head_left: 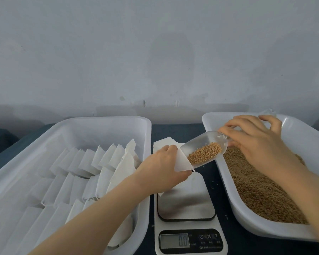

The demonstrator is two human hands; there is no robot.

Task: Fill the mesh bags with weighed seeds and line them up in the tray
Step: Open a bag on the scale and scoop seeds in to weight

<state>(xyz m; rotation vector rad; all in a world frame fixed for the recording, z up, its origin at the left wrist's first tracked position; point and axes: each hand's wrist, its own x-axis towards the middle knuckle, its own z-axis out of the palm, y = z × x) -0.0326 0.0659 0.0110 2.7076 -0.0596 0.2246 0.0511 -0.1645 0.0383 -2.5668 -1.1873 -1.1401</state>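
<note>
At the bottom middle of the frame sits a kitchen scale (pixel 186 203) with a shiny plate on top. Its little screen (pixel 174 241) is lit.

On the lower left is a big white tray (pixel 99 129). Small white mesh bags (pixel 85 162) lean in rows inside it.

On the right is another white tray (pixel 302 137), full of brown seeds (pixel 261 190).

In the middle, above the scale, the left hand (pixel 164 164) pinches one mesh bag (pixel 182 162) and holds it open. The right hand (pixel 256 140) grips the handle of a clear scoop (pixel 204 144). The scoop tips down, and its mouth touches the bag. A small pile of seeds (pixel 204 153) lies in the scoop.

Just behind the left hand lies a flat stack of bags (pixel 164 142) on the dark table (pixel 173 129).

A pale wall (pixel 155 52) fills the top of the frame.
</note>
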